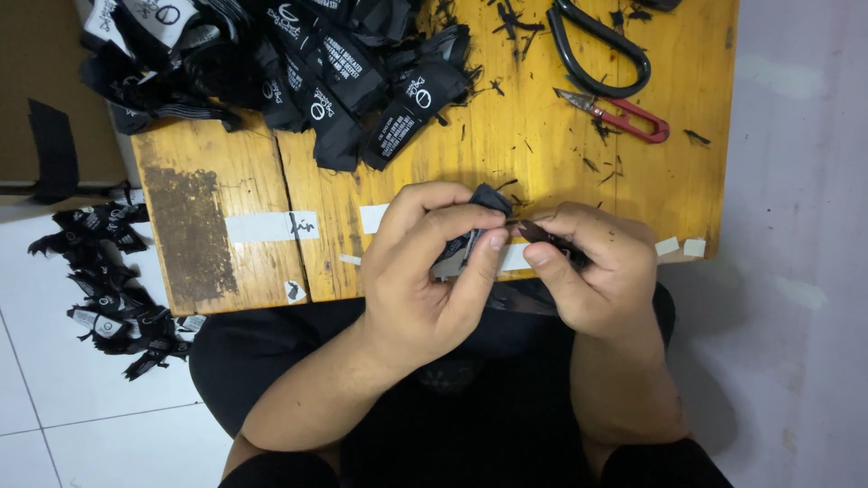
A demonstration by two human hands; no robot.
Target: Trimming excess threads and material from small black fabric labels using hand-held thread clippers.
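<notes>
black label (488, 201) mostly hidden by left hand (434, 262), right hand (601, 271) tool unclear

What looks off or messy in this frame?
A heap of black labels lies on the floor tiles left of the wooden table, off the main pile. Black thread scraps litter the top near the red snips. Both hands hold one label.

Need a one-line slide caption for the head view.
Both hands, left and right, pinch a black label over a wooden table.
</notes>
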